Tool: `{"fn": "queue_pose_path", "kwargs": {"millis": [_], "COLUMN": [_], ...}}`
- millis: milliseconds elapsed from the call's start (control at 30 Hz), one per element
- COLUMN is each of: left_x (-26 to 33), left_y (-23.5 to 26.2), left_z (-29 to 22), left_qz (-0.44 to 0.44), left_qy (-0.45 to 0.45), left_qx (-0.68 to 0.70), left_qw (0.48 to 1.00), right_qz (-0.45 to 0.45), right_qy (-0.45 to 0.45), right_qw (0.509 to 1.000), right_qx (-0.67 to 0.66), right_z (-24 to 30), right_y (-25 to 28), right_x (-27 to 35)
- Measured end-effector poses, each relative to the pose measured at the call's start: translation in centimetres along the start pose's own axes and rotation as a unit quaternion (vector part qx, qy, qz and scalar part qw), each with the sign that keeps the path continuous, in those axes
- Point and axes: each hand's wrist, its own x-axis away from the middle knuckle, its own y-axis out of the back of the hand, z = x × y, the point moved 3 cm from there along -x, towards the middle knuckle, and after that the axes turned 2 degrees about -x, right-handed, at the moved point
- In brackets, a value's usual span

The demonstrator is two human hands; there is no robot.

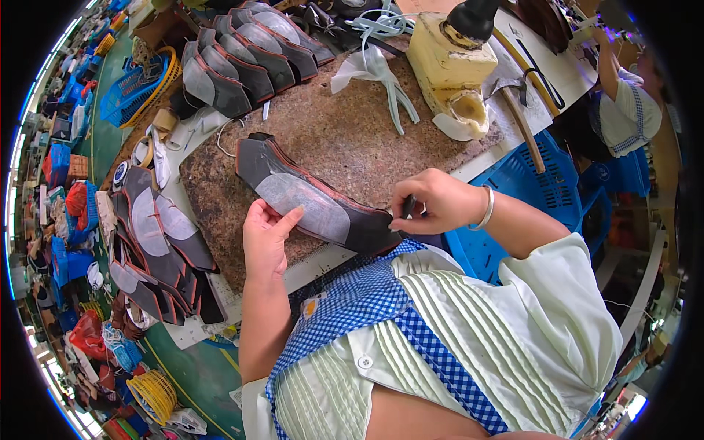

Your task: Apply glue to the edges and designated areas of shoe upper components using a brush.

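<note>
L hand (pixel 265 233) pinches the curved black piece (pixel 302 202) over the brown slab (pixel 345 132); R hand (pixel 436 202) pinches a small dark item (pixel 409 206) (tool, maybe – cannot tell) at the piece's R end. If L grip slips, the piece may turn & its edge get spoiled.

Both hands (pixel 265 238) touch a curved grey-black piece (pixel 314 204).

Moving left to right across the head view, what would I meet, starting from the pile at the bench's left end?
Pile of dark, grey-patched pieces → left hand → right hand → hammer → person in the background.
</note>
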Motion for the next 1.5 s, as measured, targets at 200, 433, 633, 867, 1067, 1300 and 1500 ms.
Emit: {"fn": "queue_pose_path", "kwargs": {"millis": [200,433,633,867,1067,1300,1500], "left_x": [0.0,0.1,1.4,6.5,8.6,-6.1,-23.6], "left_y": [-0.2,1.5,0.7,0.4,6.3,12.9,14.3], "left_z": [0.8,1.3,-0.8,-1.6,-5.7,-14.5,-15.6], "left_qz": [0.042,-0.004,0.072,0.160,0.072,-0.049,0.008], "left_qy": [-0.002,0.068,-0.006,-0.085,-0.205,-0.320,-0.243], "left_qx": [0.030,0.126,-0.011,0.026,0.147,0.064,0.103], "left_qw": [0.999,0.990,0.997,0.983,0.965,0.944,0.964], "right_qz": [-0.150,-0.142,-0.034,0.129,0.104,-0.143,-0.266], "right_qy": [0.052,0.121,0.177,0.103,0.167,0.159,0.025], "right_qw": [0.985,0.972,0.983,0.926,0.914,0.938,0.928], "right_qx": [-0.067,-0.141,0.029,0.340,0.355,0.273,0.258], "right_z": [-1.5,2.3,3.6,1.6,0.3,2.6,1.8], "right_y": [-1.0,-1.6,-2.0,-2.1,-2.3,0.5,4.3], "right_x": [-6.7,-9.8,-5.2,-8.9,-9.0,-7.7,-1.8]}}
